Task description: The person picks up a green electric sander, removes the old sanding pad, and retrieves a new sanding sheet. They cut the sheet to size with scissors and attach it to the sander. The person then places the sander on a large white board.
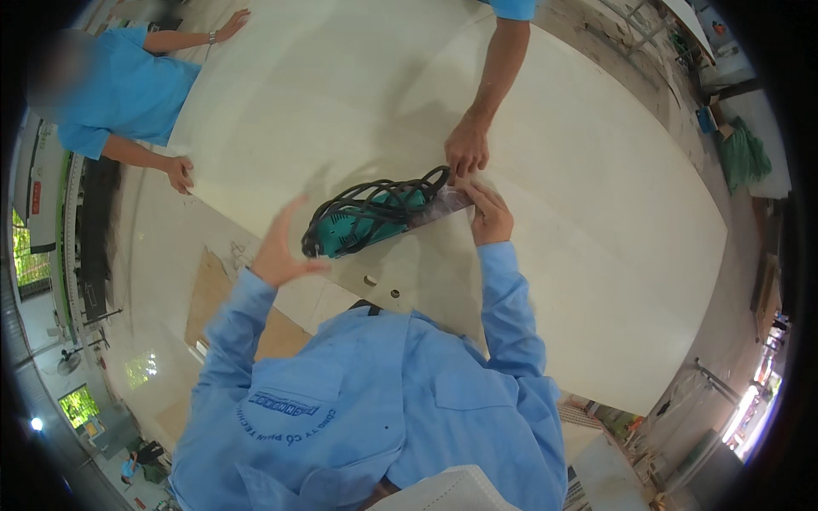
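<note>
A broad pale panel [358, 94] fills most of the view, lying flat on the worktop [162, 255] with two small round holes near its close edge. On the panel, just ahead of the person's chest, rests a teal power tool [362, 223] with its black cord [383, 192] wound loosely round the body; a clear, shiny strip [447, 203] sticks out from its right end.

The left hand [279, 249] is spread, fingers raised and apart, its thumb reaching toward the tool's left end; whether it touches is hard to tell. The right hand [491, 213] lies at the tool's right end, fingers curled onto the clear strip. Both sleeves are light blue.

A co-worker's hand [467, 152] reaches down from the far side and comes right up to the cord's end. Another person in blue, at the upper left, presses one hand [180, 173] on the panel's left edge and another [232, 24] farther up.
</note>
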`<action>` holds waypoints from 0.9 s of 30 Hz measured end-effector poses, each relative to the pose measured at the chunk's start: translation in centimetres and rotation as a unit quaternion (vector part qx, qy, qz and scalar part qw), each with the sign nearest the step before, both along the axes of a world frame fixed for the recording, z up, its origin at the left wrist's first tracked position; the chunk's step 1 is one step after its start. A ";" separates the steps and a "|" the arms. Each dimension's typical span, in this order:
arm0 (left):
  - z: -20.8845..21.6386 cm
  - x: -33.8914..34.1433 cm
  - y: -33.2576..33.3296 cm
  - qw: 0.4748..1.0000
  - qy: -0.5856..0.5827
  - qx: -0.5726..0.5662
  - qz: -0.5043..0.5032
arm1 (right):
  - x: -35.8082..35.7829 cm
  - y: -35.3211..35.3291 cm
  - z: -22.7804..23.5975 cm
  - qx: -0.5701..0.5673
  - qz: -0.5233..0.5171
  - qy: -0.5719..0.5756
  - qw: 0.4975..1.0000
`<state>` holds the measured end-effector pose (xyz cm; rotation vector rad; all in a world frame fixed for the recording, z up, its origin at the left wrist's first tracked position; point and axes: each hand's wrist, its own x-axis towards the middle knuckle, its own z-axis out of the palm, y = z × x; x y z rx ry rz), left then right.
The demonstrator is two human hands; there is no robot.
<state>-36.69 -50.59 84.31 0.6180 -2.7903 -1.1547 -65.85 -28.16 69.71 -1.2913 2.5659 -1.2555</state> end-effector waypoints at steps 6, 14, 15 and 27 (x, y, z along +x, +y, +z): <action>-2.1 -10.4 -0.2 0.985 -0.139 -0.014 -0.100 | 6.1 1.6 -1.9 -0.128 -0.258 -0.201 0.936; -1.9 -10.2 1.7 0.992 -0.102 -0.034 -0.062 | 10.7 -2.7 -5.1 -0.234 -0.070 -0.675 0.697; -1.3 -9.4 2.3 0.996 -0.070 -0.036 -0.038 | 10.4 -3.6 -4.6 -0.264 -0.061 -0.660 0.701; -3.2 -0.9 10.5 0.925 0.169 0.317 0.128 | 10.1 0.5 7.3 -0.217 0.126 -0.502 0.828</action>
